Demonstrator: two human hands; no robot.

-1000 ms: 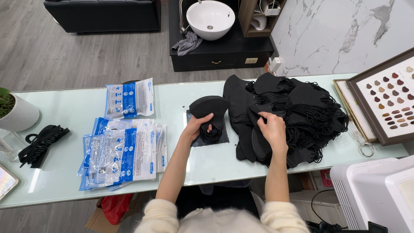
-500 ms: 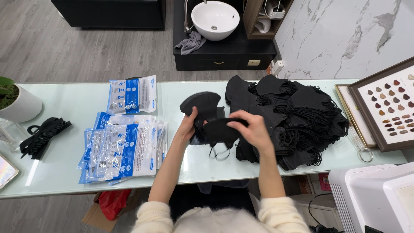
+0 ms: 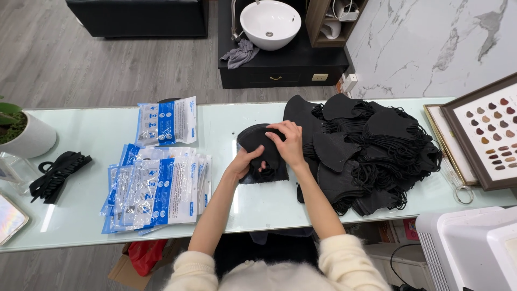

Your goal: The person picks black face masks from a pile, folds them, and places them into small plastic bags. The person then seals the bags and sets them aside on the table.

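Both hands are now pressing one black mask [image 3: 262, 153] onto the small stack – left hand [image 3: 245, 163] gripping its edge, right hand [image 3: 291, 143] having left the big pile [image 3: 366, 156], fingers curled over it.

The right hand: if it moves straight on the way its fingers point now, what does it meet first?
The right hand points left across the small stack of black masks; past that, probably the blue-and-white packet, though depth is unclear.
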